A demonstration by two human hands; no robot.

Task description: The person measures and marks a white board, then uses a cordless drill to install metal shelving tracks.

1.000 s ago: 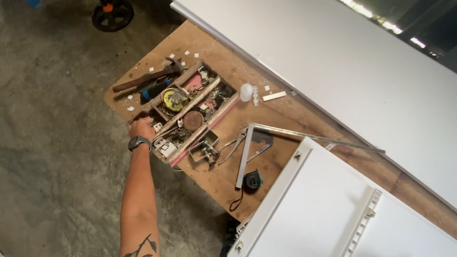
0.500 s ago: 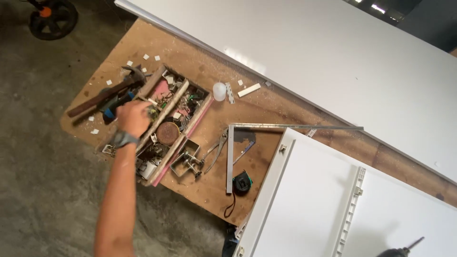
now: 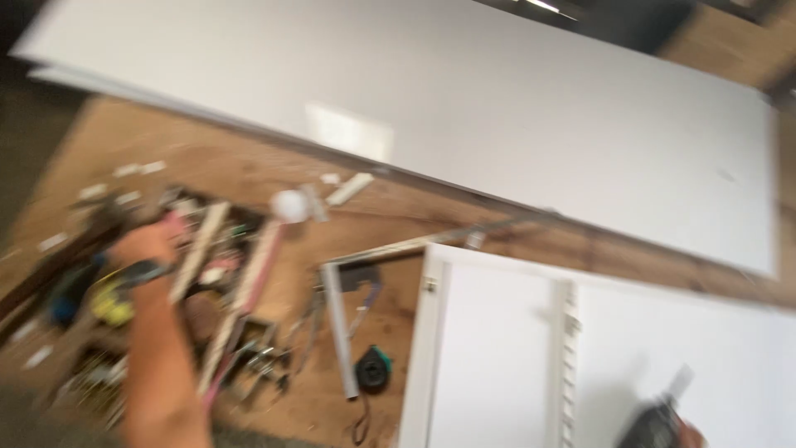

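The view is badly blurred. My left hand (image 3: 149, 243) reaches over the far left part of a compartmented wooden tool tray (image 3: 242, 270) full of small tools and hardware; a dark watch sits on its wrist. Whether its fingers hold anything is lost in the blur. At the bottom right corner, my right hand (image 3: 691, 435) grips a dark power drill (image 3: 657, 423) above a white cabinet panel (image 3: 497, 357) that carries a drilled rail strip (image 3: 568, 348).
A brown wooden worktable (image 3: 249, 162) carries the tray, a steel square (image 3: 338, 323), a black and green tape measure (image 3: 372, 370), a small white round cap (image 3: 290, 205) and scattered white bits. A large white board (image 3: 514, 108) lies across the far side.
The camera has swung right and closer. My left hand stays over the tray. My right hand with the drill has come further into view at the bottom right.
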